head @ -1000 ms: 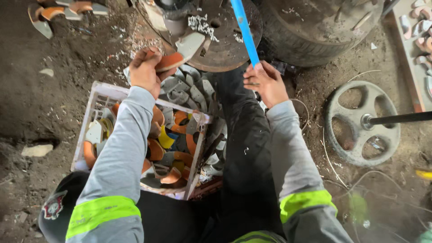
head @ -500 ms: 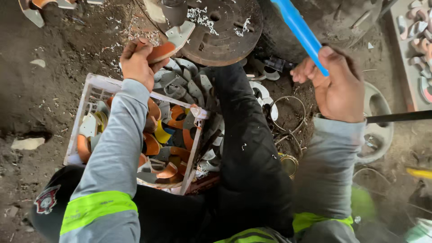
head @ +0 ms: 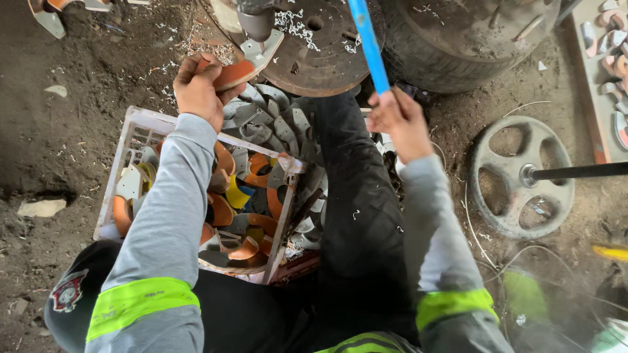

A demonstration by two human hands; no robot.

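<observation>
Left hand (head: 199, 88) is up at the machine, fingers wrapped tight round the orange end of a flat metal piece (head: 245, 62). The grey end of that piece pokes out under the dark spindle head (head: 255, 23), right at the edge of the rusty round plate (head: 324, 46). Looks held that way so the hand stays clear of the spindle while the far end sits on the plate, tho that's my read, not smth visible.

Right hand (head: 402, 121) is closed in a fist round the blue lever (head: 366, 39), gripping its lower end; the bar runs up and away toward the top of the frame. Thumb side faces up, wrist straight, sleeve w/ a hi-vis band lower down. Grip looks firm, no gap btw fingers and bar.

Down below, the white plastic crate (head: 140, 131) sits on the dirt floor (head: 78, 98) just beside the person's left knee, packed w/ more orange and grey pieces, a yellow one and a blue one mixed in. Close to the left arm, so a short reach, I'd say. Loose grey pieces (head: 275, 124) lie piled btw the crate and the plate, spilling past the dark trouser leg. Pale metal curls are scattered on the plate and the floor.

Off to the right: a grey spoked wheel (head: 520, 176) on a dark shaft, flat on the ground, well apart from both hands. A big tyre (head: 471, 39) sits behind the plate.
</observation>
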